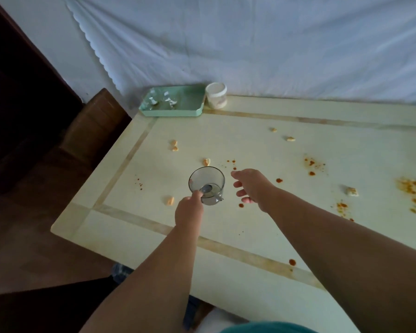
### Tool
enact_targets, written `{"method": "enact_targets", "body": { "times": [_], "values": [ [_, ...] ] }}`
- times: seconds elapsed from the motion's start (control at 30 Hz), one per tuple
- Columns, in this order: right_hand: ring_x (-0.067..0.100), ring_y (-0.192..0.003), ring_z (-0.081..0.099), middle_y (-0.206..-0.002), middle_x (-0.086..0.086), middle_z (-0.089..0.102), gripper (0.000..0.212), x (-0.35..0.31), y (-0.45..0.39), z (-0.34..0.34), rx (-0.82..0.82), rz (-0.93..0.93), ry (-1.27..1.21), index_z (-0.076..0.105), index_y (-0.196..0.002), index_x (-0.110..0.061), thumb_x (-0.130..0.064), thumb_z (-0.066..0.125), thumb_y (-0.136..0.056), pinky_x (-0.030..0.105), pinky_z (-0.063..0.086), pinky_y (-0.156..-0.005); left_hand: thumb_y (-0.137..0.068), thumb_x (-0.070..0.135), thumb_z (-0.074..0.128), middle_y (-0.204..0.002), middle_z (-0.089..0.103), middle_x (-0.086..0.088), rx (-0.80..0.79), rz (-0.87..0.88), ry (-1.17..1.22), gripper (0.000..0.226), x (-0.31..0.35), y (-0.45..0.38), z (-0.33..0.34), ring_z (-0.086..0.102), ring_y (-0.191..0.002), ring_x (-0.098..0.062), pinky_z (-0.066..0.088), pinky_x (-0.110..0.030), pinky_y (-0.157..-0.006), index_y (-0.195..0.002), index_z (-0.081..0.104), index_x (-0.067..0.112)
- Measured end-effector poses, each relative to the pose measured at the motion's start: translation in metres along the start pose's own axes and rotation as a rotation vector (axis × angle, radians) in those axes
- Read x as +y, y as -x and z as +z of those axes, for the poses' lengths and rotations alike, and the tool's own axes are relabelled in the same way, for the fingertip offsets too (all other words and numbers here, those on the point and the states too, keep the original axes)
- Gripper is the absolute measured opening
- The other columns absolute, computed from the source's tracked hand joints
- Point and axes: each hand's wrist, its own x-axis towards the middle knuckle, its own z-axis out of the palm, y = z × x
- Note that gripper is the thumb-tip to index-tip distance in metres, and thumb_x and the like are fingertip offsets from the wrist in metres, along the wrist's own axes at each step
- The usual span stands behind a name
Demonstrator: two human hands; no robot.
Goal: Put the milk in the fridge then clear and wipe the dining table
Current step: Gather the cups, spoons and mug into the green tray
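Standing upright on the cream bench (250, 145), a little left of the middle: a clear glass cup (207, 185), mouth pointing up. Lying inside it, a metal spoon (208, 189), slanting from the bowl end at the far left down to the handle end poking out near and right.

Reaching in from the near side, left hand (189, 210) touching the near rim of the cup, fingers curled; hard to tell if pinching the rim or the spoon, since the hand is hiding that spot. Hovering just right of the cup, right hand (252, 186), fingers (238, 183) loose and spread, holding nothing.

Lying all around, yellow food bits (206, 161) and red sauce spots (279, 180). Sitting at the far left corner, a green tray (192, 109) with small clear things inside, too blurry to name. Standing just right of it, a white jar (216, 95).
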Motion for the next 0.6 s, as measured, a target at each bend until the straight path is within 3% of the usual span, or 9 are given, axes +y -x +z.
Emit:
{"method": "enact_targets", "body": {
  "times": [0.17,0.3,0.43,0.6],
  "values": [
    [0.017,-0.071,0.054,-0.091,0.003,0.059,0.026,-0.02,-0.039,-0.001,0.053,0.033,-0.013,0.06,-0.106,-0.011,-0.035,0.054,-0.097,0.026,0.043,-0.057,-0.103,0.015,0.029,-0.126,0.057,-0.02,-0.051,0.035,-0.067,0.039,0.013,-0.043,-0.012,0.052,-0.119,-0.034,0.04,-0.034,-0.092,-0.134,0.053,0.017],
    [0.019,-0.074,0.055,-0.088,0.003,0.058,0.025,-0.051,-0.079,0.01,0.085,0.032,-0.038,0.059,-0.104,-0.011,-0.034,0.056,-0.096,0.029,0.045,-0.061,-0.1,0.009,0.032,-0.128,0.056,-0.019,-0.019,0.057,-0.143,0.044,0.023,-0.085,-0.024,0.051,-0.121,-0.034,0.04,-0.035,-0.094,-0.141,0.046,0.018],
    [0.021,-0.076,0.056,-0.089,0.005,0.06,0.029,-0.084,-0.119,0.031,0.08,0.015,0.018,0.062,-0.102,-0.009,-0.037,0.057,-0.094,0.04,0.047,-0.072,-0.1,0.009,0.033,-0.125,0.057,-0.02,0.014,0.035,-0.048,0.044,0.039,-0.134,-0.04,0.053,-0.118,-0.034,0.041,-0.035,-0.091,-0.139,0.047,0.019],
    [0.02,-0.076,0.056,-0.094,0.009,0.06,0.03,-0.127,-0.17,0.056,0.073,-0.065,0.095,0.062,-0.109,-0.005,-0.031,0.055,-0.096,0.031,0.048,-0.063,-0.101,0.016,0.034,-0.118,0.06,-0.019,0.011,0.002,0.101,0.036,0.055,-0.193,-0.057,0.055,-0.114,-0.035,0.04,-0.033,-0.082,-0.13,0.055,0.015]
  ]
}}
